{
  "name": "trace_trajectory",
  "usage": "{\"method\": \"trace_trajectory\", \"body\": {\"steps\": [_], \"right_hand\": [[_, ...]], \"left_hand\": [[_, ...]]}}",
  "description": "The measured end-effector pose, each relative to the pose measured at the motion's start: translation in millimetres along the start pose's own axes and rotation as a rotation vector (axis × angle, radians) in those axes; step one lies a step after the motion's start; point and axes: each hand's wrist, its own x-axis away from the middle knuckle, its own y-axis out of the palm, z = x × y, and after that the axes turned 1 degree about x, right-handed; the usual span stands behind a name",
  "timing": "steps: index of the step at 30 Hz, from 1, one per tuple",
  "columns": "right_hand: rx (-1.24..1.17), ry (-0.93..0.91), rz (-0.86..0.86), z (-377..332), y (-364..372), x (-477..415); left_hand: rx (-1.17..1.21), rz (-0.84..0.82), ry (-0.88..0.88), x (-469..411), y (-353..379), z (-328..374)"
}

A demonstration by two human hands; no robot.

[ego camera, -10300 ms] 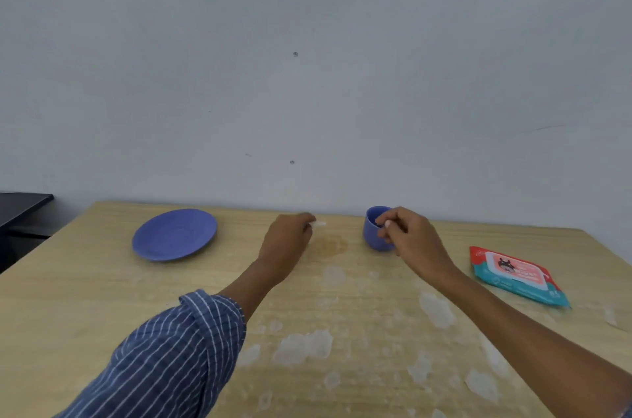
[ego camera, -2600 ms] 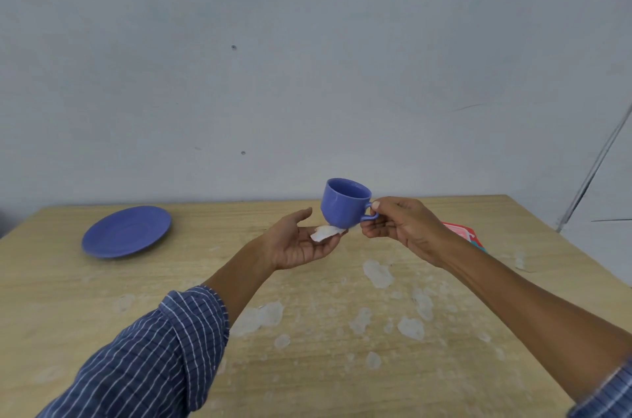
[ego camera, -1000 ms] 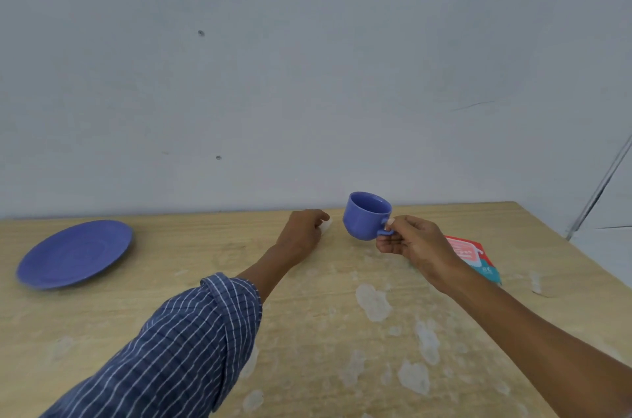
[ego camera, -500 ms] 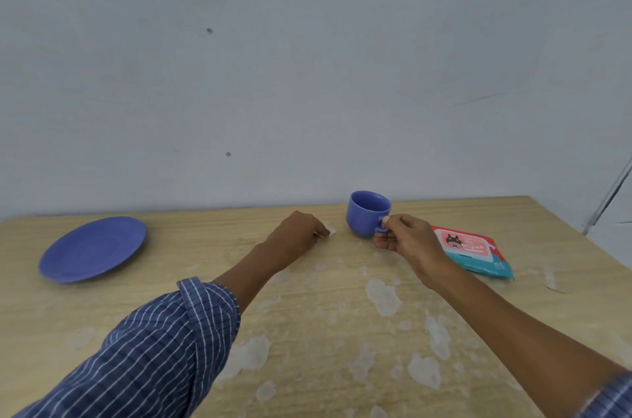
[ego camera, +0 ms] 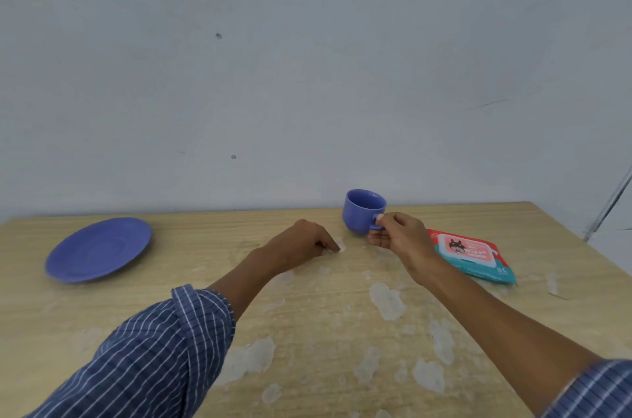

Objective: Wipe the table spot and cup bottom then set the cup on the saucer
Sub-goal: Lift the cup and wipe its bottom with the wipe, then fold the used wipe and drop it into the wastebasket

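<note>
Cup: the blue cup point(ego camera: 363, 211) sits right of centre frame, upright, pinched by its handle; whether its base rests on the counter or hangs just above it I cannot tell
Right hand: the right hand point(ego camera: 396, 235) is closed on the cup's handle with thumb and fingers, likely so the cup stays clear of the patch being wiped and is ready to carry
Left hand: the left hand point(ego camera: 301, 245) is curled knuckles-up, pressing a small white wipe point(ego camera: 341, 248) onto the counter point(ego camera: 307, 308) just left of and below the cup; only the wipe's tip shows past the fingertips
Step in hand: judged to be the wiping of the counter spot beside the cup; no clear stain shows there now
Saucer: the blue saucer point(ego camera: 98, 249) lies at middle left of the frame, empty, well apart from the cup, near the counter's left side
Wipes pack: a teal and red pack of wipes point(ego camera: 470, 255) lies flat at the right, just beyond the right wrist
Open room: the stretch of counter between left hand and saucer is bare apart from pale worn patches, so a leftward carry looks unobstructed once the left arm is out of the way
Edges: the counter's far edge meets the wall just behind the cup; its right edge runs off past the pack
</note>
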Motion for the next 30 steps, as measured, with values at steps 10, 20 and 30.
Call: {"method": "trace_trajectory", "body": {"steps": [10,20,30], "right_hand": [[0.005,0.044,-0.031,10,9,3],[0.29,0.091,0.179,-2,22,37],[0.54,-0.537,-0.339,-23,109,146]], "left_hand": [[0.327,0.295,-0.189,26,-16,-16],[0.665,0.313,-0.234,66,-23,0],[0.963,0.306,-0.272,158,-45,2]]}}
